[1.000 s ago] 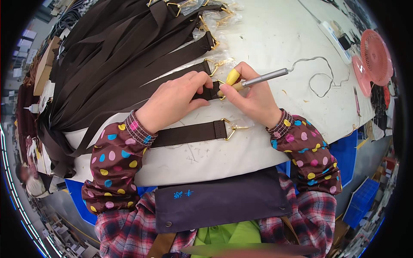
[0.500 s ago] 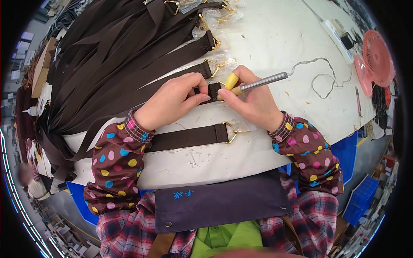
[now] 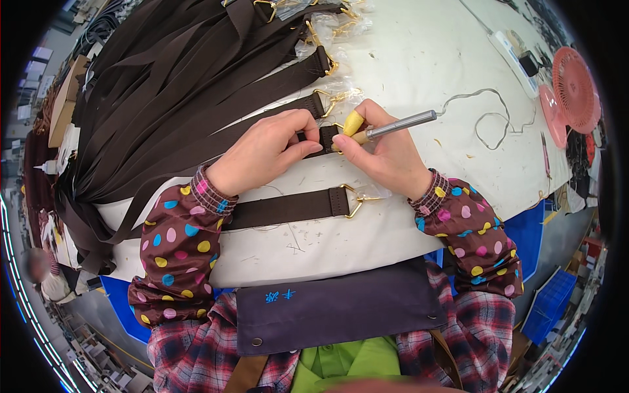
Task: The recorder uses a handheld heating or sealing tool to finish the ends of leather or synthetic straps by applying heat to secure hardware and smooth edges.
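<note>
My left hand (image 3: 261, 149) pinches a dark brown webbing strap near its stitched end (image 3: 329, 139). In my right hand (image 3: 388, 164) is a corded pen-like tool (image 3: 405, 124) with a metal barrel and a tan section. Its tip is hidden by my fingers beside the strap end. A yellow finger cot (image 3: 353, 123) covers one fingertip of that hand. Nearer to me lies another brown strap (image 3: 295, 209) with a gold metal ring (image 3: 354, 202), a gold clasp and clear plastic at its end.
Many more brown straps (image 3: 157, 98) are heaped at the left, their gold hardware in clear plastic. The tool's grey cord (image 3: 488, 92) loops across the white tabletop (image 3: 419, 72). A power strip (image 3: 514, 59) and a pink fan (image 3: 575, 88) stand at the right. Thread scraps lie about.
My left hand and the strap it pinches have shifted very slightly to the right. The near strap has also slid a touch right. My right hand keeps almost the same place.
</note>
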`<act>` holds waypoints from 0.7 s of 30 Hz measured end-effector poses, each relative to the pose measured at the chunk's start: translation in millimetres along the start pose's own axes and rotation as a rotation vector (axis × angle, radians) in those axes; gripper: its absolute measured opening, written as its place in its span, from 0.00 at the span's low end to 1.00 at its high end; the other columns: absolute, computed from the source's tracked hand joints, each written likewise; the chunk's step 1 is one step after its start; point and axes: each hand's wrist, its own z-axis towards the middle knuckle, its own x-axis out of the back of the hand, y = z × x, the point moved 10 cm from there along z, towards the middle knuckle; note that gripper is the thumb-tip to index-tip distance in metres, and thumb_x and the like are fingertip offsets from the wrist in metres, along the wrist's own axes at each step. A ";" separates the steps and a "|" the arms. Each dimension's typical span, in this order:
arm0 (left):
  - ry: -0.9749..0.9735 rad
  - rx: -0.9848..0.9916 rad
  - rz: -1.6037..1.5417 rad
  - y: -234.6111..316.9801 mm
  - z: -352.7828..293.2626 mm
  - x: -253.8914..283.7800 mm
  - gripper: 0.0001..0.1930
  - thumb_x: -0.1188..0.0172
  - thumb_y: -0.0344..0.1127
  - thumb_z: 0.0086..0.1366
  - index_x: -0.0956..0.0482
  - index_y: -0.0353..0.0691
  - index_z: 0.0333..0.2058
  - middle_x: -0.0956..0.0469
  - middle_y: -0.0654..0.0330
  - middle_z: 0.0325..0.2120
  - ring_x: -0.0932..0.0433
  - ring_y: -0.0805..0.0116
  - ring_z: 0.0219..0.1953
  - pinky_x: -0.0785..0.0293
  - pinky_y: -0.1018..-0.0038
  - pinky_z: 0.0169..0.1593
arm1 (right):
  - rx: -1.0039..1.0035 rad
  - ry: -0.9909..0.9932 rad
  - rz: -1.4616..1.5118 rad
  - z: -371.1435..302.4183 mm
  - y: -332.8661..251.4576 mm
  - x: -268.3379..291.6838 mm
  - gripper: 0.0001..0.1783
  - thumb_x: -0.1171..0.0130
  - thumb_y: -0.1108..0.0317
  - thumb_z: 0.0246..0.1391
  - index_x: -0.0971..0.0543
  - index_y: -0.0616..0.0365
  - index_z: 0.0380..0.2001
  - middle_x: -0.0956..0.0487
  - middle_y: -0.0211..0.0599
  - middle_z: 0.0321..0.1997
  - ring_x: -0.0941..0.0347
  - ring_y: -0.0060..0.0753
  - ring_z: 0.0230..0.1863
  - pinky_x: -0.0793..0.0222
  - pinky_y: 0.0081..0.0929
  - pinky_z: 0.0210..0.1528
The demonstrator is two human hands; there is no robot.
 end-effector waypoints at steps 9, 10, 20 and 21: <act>-0.049 0.229 -0.134 -8.0 4.6 -1.9 0.06 0.42 0.29 0.62 0.29 0.37 0.35 0.30 0.66 0.23 0.32 0.81 0.21 0.34 0.81 0.23 | -0.014 0.061 0.056 -1.7 1.3 6.7 0.11 0.39 0.73 0.50 0.34 0.61 0.26 0.30 0.30 0.22 0.33 0.18 0.23 0.36 0.19 0.25; -0.048 0.229 -0.134 -9.8 5.0 -2.4 0.06 0.42 0.29 0.62 0.29 0.37 0.35 0.30 0.66 0.23 0.32 0.81 0.21 0.34 0.81 0.23 | -0.022 0.084 0.068 -2.4 1.3 9.1 0.11 0.40 0.74 0.50 0.34 0.61 0.27 0.30 0.30 0.22 0.33 0.17 0.23 0.36 0.19 0.26; -0.172 -0.093 0.193 9.4 23.1 -6.3 0.05 0.40 0.27 0.57 0.26 0.40 0.33 0.29 0.60 0.30 0.27 0.64 0.32 0.30 0.72 0.36 | -0.066 0.058 0.079 -3.1 7.5 6.6 0.11 0.41 0.73 0.50 0.34 0.59 0.27 0.31 0.28 0.21 0.35 0.16 0.23 0.38 0.18 0.26; -0.174 -0.095 0.178 8.4 23.0 -6.5 0.04 0.40 0.28 0.58 0.26 0.39 0.32 0.29 0.60 0.30 0.27 0.65 0.33 0.30 0.72 0.36 | -0.063 0.052 0.072 -3.0 6.9 6.1 0.11 0.41 0.73 0.50 0.34 0.59 0.27 0.31 0.28 0.21 0.35 0.16 0.23 0.38 0.18 0.26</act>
